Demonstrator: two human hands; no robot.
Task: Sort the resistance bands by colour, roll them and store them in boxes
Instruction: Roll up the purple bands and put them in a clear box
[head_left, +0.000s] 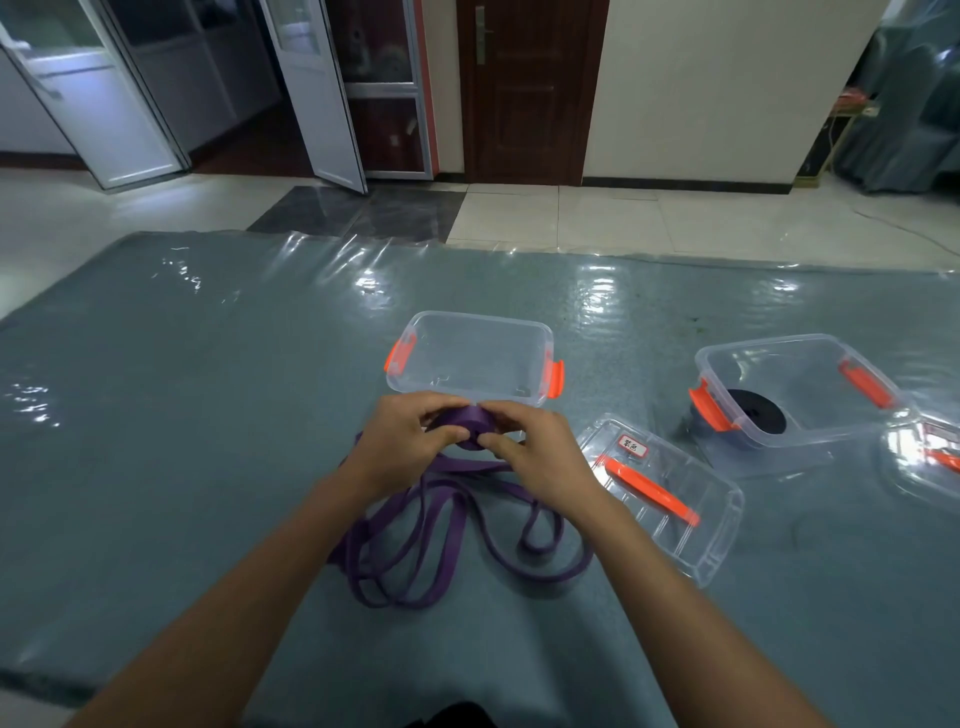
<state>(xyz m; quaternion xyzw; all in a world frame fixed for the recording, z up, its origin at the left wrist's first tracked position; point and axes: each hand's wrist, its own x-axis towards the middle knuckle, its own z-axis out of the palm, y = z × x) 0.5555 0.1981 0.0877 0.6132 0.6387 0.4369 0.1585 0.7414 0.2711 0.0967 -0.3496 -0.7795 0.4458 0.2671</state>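
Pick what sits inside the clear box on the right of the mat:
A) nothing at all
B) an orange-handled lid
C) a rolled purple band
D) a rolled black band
D: a black roll lies on the bottom of the right box, while the purple band is gripped between the left hand and the right hand, outside any box.

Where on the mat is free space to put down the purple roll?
Free: the mat left of the empty box, and the strip behind it. Crowded: right side, with lid and second box; purple loops fill the near middle.
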